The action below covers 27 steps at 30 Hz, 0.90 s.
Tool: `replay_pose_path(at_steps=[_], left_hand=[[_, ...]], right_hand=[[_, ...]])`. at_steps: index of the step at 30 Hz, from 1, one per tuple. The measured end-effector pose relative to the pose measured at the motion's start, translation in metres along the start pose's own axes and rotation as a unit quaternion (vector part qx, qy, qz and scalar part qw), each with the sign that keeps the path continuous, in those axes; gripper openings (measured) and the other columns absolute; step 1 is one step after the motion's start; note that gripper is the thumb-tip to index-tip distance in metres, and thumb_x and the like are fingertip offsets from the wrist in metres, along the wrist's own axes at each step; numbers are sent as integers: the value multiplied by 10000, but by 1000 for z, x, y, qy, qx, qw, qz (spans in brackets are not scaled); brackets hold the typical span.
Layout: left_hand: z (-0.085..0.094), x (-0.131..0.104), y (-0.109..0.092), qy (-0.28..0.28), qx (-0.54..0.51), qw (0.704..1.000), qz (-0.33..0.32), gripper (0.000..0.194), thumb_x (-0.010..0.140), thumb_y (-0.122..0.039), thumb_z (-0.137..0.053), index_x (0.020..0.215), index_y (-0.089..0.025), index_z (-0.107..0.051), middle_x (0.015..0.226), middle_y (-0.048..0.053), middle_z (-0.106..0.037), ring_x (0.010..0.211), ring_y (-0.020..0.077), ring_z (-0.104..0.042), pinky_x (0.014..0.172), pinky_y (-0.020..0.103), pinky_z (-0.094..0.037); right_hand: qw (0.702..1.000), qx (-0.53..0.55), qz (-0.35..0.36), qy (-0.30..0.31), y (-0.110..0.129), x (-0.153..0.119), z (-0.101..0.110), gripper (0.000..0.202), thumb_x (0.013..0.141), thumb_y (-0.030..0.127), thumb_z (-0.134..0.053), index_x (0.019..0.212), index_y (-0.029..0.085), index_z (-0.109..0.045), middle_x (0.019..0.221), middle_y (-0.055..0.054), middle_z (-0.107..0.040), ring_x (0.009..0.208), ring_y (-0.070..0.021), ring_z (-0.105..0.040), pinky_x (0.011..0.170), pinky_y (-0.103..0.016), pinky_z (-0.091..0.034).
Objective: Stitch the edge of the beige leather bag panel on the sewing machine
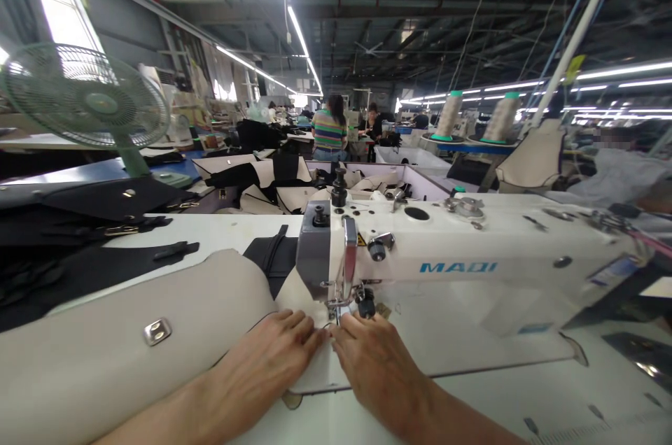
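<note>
beige leather panel lies flat on the worktop, its edge fed under the needle of the white sewing machine, seemingly so the seam runs straight. left hand and right hand press it down side by side, fingers extended, gripping nothing, wrists low.

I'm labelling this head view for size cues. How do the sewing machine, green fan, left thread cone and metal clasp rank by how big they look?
1. sewing machine
2. green fan
3. left thread cone
4. metal clasp

The clasp lies nearest the camera and the cone far back, so that pair is unsure.
</note>
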<state>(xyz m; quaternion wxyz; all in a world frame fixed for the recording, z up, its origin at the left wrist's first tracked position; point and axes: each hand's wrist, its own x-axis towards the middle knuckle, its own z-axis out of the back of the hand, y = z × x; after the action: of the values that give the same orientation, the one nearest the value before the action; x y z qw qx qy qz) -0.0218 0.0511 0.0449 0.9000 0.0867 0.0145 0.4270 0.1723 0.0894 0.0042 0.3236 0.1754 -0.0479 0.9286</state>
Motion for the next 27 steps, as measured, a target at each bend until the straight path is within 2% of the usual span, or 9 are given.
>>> replay_pose_path(at_steps=[4,9,14,18,22,27], left_hand=[[-10,5,7,-14,-5,1000,2,232,873,-6,-659,1053,-135,-587,953,44,-572,884,214,-539,835,323,-451],[-9,13,8,-31,13,999,-27,165,855,-18,-677,924,-140,-590,894,32,-565,831,221,-520,767,325,-449],[-13,13,4,-41,56,997,-22,149,837,-72,-694,942,-129,-605,910,57,-555,828,236,-511,751,348,-456],[-23,12,5,-47,78,996,-22,183,849,-78,-657,1021,-120,-609,965,86,-545,874,250,-504,751,359,-472],[-26,15,6,-34,91,995,-28,194,846,-84,-663,1030,-115,-613,947,88,-543,855,249,-511,747,359,-484],[-25,18,7,-26,110,993,-26,197,829,-65,-675,1012,-100,-612,952,103,-543,848,245,-520,740,340,-482]], right_hand=[[1000,0,-3,9,-1,1,-2,132,901,63,-518,906,185,-568,889,-16,-574,794,-200,-530,711,-368,-373],[1000,-3,-6,12,-1,4,3,142,870,44,-509,867,179,-555,865,-21,-577,771,-192,-544,724,-341,-393],[1000,13,-22,18,-1,5,6,127,917,72,-506,908,191,-549,884,-14,-582,814,-202,-544,720,-337,-374],[998,52,-31,-8,-1,2,11,118,951,113,-502,960,212,-566,887,6,-577,806,-185,-524,744,-330,-359],[996,76,-35,-18,-3,-3,18,129,954,130,-507,907,205,-601,860,0,-578,838,-179,-521,780,-314,-365],[992,80,-59,-79,-12,-8,17,140,897,110,-553,850,202,-647,824,-14,-581,795,-181,-522,726,-299,-366]])
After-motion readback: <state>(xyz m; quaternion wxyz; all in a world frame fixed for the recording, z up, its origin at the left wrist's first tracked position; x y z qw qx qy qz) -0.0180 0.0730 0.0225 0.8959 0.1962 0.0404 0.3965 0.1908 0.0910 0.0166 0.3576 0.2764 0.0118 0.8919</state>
